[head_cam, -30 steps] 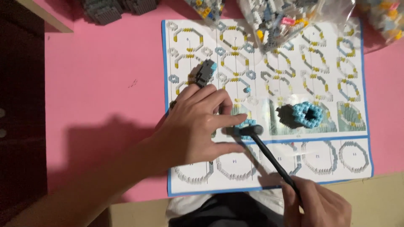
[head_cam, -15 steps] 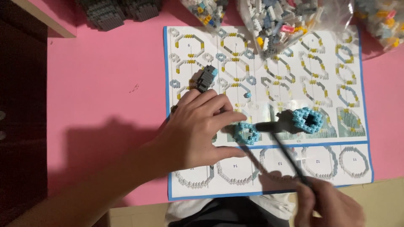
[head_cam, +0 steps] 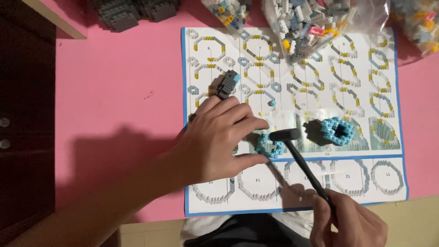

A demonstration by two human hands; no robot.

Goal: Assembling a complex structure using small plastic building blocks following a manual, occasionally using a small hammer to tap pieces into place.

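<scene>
My left hand [head_cam: 219, 137] lies flat on a printed instruction sheet [head_cam: 292, 82], its thumb and forefinger steadying a small light-blue ring of tiny bricks [head_cam: 270, 147]. My right hand [head_cam: 352, 224], low at the front edge, is closed around the handle of a small black hammer [head_cam: 297, 158]. The hammer's head hovers just over the ring's right side. A second, thicker light-blue brick ring [head_cam: 337, 130] stands on the sheet to the right. A small grey and blue brick piece [head_cam: 227, 84] lies beyond my left fingers.
Clear bags of mixed small bricks [head_cam: 315, 23] sit along the far edge of the pink table [head_cam: 123, 114], with grey brick assemblies [head_cam: 132, 11] at the far left. A dark drawer front [head_cam: 18, 128] borders the table's left.
The hammer head has swung rightward and then dropped back toward the small blue ring. My right hand has shifted right. My left hand has stayed on the ring.
</scene>
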